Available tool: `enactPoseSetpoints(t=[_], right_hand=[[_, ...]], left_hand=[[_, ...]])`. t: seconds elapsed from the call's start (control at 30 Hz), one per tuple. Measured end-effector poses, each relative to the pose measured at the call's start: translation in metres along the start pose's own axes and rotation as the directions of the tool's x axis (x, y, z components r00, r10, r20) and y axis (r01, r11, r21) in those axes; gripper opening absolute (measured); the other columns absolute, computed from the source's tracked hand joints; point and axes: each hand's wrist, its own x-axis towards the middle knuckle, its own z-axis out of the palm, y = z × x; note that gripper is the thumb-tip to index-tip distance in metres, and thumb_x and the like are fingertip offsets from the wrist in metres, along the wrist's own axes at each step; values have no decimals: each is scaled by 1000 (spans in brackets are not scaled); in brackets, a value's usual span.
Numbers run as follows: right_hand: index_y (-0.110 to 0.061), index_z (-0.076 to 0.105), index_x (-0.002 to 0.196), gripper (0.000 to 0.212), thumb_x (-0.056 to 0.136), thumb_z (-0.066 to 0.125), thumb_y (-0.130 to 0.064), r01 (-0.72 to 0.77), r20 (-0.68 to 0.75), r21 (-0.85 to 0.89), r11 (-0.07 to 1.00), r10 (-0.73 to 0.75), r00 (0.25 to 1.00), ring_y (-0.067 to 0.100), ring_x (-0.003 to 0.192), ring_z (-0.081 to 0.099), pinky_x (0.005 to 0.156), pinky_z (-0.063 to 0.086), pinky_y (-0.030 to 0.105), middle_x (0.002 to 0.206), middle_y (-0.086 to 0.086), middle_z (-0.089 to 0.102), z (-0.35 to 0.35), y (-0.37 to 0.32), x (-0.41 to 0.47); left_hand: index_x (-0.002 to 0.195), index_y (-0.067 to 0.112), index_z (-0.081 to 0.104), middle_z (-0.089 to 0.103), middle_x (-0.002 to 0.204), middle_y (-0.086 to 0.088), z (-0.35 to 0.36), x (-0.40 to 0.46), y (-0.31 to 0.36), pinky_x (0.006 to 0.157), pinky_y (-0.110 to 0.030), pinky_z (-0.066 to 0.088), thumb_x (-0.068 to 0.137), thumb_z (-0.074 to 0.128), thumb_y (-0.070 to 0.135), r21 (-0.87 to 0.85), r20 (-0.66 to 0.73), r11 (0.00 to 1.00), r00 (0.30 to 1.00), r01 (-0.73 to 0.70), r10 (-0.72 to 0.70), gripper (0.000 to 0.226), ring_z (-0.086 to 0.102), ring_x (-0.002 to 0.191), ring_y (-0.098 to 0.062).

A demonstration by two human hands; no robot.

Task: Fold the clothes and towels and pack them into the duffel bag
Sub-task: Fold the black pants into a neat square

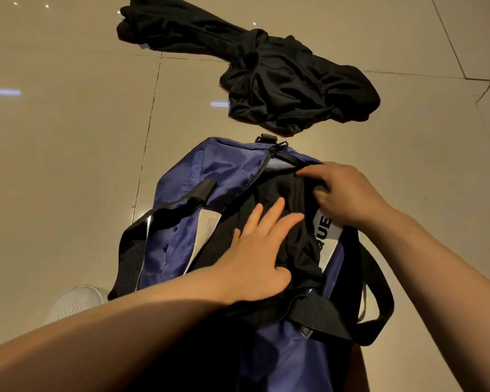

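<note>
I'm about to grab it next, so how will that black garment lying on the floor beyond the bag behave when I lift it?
The black garment will probably go floppy and sag, since it lies crumpled in soft folds. Its twisted long end will likely trail behind. Its slight sheen suggests thin, smooth fabric that may slip on the tile floor.

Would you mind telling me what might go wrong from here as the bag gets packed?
1. The left hand presses flat on the black garment in the bag; it may bunch and lose its fold.
2. The right hand holds the opening's edge near the zipper; cloth there could snag on closing.
3. The black clothes on the floor lie crumpled, unfolded, and the bag already looks fairly full.
</note>
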Motion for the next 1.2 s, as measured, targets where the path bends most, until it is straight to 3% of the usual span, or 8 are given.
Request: enactPoseSetpoints(t=[0.13, 0.27, 0.33, 0.47, 0.6, 0.77, 0.97, 1.2], right_hand=[[-34, 58, 130, 51, 87, 50, -5, 4, -24, 34, 999, -4, 1000, 20, 122, 50, 90, 36, 25, 134, -3, 57, -17, -7, -12], [-32, 57, 131, 50, 88, 51, -7, -45, -32, 26, 999, 46, 998, 21, 120, 52, 88, 38, 25, 133, -2, 58, -18, -4, -20], [-31, 55, 133, 50, 87, 54, -12, -53, -38, -20, 998, 52, 998, 23, 119, 51, 91, 42, 31, 131, 0, 58, -15, -4, -23], [-27, 53, 133, 53, 82, 62, -13, -51, -55, -96, 994, 45, 997, 27, 112, 53, 82, 42, 33, 125, 3, 56, -4, -4, -24], [-29, 55, 131, 57, 81, 58, -3, -81, -80, 30, 996, 83, 993, 24, 113, 53, 79, 36, 24, 127, 1, 58, -11, -8, -32], [-35, 57, 129, 58, 82, 60, -2, -141, -62, 221, 965, 159, 985, 13, 107, 55, 86, 43, 25, 128, -6, 59, -26, -5, -48], [-37, 50, 135, 62, 83, 60, -5, -119, -30, 165, 979, 125, 992, 16, 114, 53, 82, 35, 21, 133, -6, 55, -27, -6, -48], [-37, 56, 129, 60, 81, 61, -2, -148, -56, 211, 966, 163, 985, 15, 114, 53, 85, 38, 22, 130, -7, 58, -29, 4, -48]], left_hand=[[150, 37, 8, -14, 158, 18, -1, 15, 5, 111, -69, 1, 82, 55, 15, 90, 199, 993, 976, 72, -89, 86, -22, 145, -18], [146, 30, 25, 14, 158, 13, 14, -3, 8, 118, -45, 17, 93, 49, 20, -36, -254, 999, 967, 14, -23, 60, 8, 145, -6], [150, 27, 21, 10, 159, 12, 20, -3, 6, 120, -39, 15, 100, 42, 26, -65, -371, 998, 929, -20, -6, 55, 6, 145, -4], [154, 31, 5, -18, 159, 13, 15, 34, 7, 112, -68, 5, 98, 45, 30, 210, 0, 973, 995, 97, -100, 68, -23, 145, -19], [154, 24, 6, -23, 158, 7, 10, 57, 26, 105, -76, 1, 91, 52, 29, 345, 207, 911, 928, 227, -310, 78, -31, 141, -30], [153, 24, 6, -13, 160, 6, 15, 52, 22, 108, -73, 6, 89, 57, 34, 354, 140, 921, 964, 164, -226, 82, -22, 145, -30], [153, 16, 6, -7, 161, 2, 31, 37, 16, 115, -60, -2, 87, 59, 21, 341, -139, 934, 989, 104, -60, 85, -15, 147, -15], [153, 21, -10, -12, 161, 9, 31, 42, 16, 114, -65, 1, 83, 63, 6, 223, -37, 968, 993, 114, -109, 102, -18, 146, -10]])
